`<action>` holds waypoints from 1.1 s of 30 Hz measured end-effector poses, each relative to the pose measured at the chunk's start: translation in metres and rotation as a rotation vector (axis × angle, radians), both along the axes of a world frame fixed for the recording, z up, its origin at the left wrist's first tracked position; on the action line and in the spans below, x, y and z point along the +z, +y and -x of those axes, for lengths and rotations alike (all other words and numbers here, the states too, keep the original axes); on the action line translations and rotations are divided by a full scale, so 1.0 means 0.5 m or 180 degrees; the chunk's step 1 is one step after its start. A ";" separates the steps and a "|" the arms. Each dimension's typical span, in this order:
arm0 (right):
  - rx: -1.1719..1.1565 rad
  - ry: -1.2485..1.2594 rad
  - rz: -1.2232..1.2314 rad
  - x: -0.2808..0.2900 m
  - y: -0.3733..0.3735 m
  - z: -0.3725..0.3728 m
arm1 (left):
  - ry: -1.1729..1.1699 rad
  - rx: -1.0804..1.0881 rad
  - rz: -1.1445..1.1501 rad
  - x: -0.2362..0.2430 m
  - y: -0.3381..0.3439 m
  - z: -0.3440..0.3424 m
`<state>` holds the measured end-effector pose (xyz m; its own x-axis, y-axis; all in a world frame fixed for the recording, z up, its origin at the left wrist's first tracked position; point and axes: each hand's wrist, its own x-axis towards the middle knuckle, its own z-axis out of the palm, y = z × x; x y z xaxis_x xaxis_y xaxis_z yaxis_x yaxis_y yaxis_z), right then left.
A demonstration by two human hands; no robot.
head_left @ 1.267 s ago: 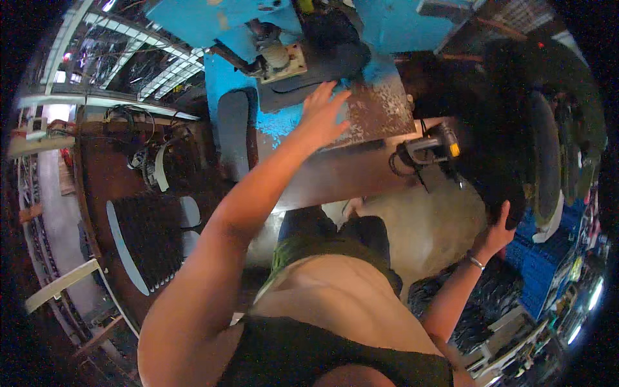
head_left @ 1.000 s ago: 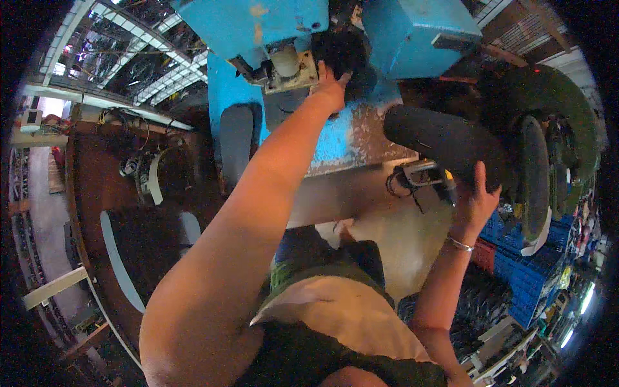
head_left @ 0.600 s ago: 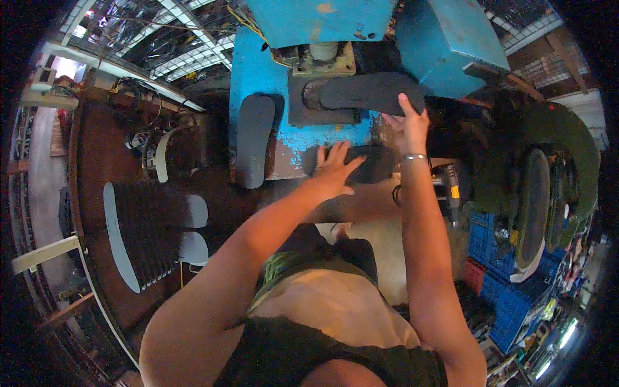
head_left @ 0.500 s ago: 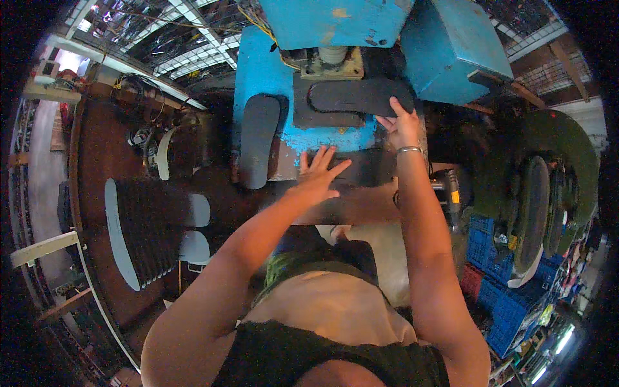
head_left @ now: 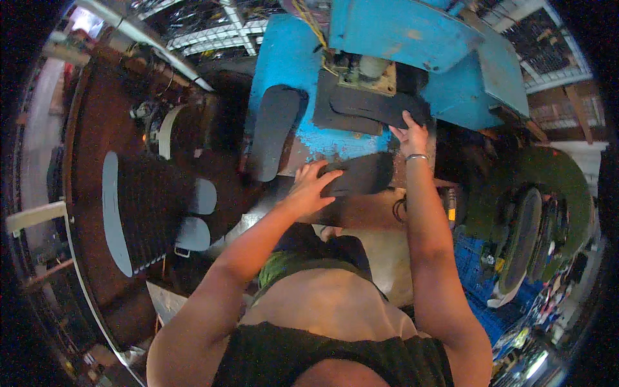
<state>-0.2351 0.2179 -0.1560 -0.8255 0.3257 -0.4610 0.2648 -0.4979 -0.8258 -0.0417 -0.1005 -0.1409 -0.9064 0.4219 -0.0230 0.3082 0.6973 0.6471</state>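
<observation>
A dark shoe sole (head_left: pixel 374 106) lies across the flat dark plate of a blue press, under its head. My right hand (head_left: pixel 414 137), with a metal bangle at the wrist, grips the sole's right end, one finger over its top face. Closer to me, a second dark sole (head_left: pixel 364 175) lies along the front edge of the worktable. My left hand (head_left: pixel 313 188) is at this sole's left end, fingers apart and slightly bent; whether the fingertips press on it is hard to tell. Another dark sole (head_left: pixel 277 132) lies lengthwise on the blue table to the left.
At the left, a row of soles (head_left: pixel 116 216) stands on edge on a brown surface, the outermost one grey. The blue press housing (head_left: pixel 400 32) overhangs the plate (head_left: pixel 345 121). Dark green curved pieces (head_left: pixel 522 238) and blue crates (head_left: pixel 474 258) are at the right.
The whole view has shifted and tilted. My left hand has drawn back left and toward me, uncovering more of the near sole. My right hand stays at the end of the sole on the plate.
</observation>
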 end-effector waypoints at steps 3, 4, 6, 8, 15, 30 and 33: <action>0.0074 -0.0061 -0.0033 0.003 0.002 -0.002 | 0.0596 0.0690 -0.0271 0.050 -0.073 -0.062; 0.0077 -0.0070 -0.0027 0.004 0.000 -0.002 | 0.0848 0.0972 -0.0365 0.065 -0.099 -0.074; 0.0004 -0.0129 -0.0097 0.007 -0.003 -0.003 | 0.0895 0.1741 -0.0525 0.081 -0.137 -0.076; -0.0088 -0.0180 -0.0148 0.011 -0.006 -0.004 | 0.0966 0.2357 -0.0095 0.075 -0.161 -0.041; -0.0014 -0.0258 -0.0159 0.011 0.001 -0.011 | -0.0139 0.2313 0.0437 0.001 -0.195 0.080; 0.0638 -0.0403 0.0280 -0.054 0.064 0.013 | 0.2302 0.3071 0.0870 0.571 -0.492 -0.179; 0.0393 -0.0799 0.0065 -0.020 0.059 -0.015 | 0.0367 0.3519 0.1802 0.654 -0.595 -0.229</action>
<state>-0.2276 0.2474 -0.1658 -0.7174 0.2182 -0.6616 0.5196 -0.4650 -0.7168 0.0726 -0.3981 0.1860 -0.7777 -0.6103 0.1506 -0.5856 0.7905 0.1797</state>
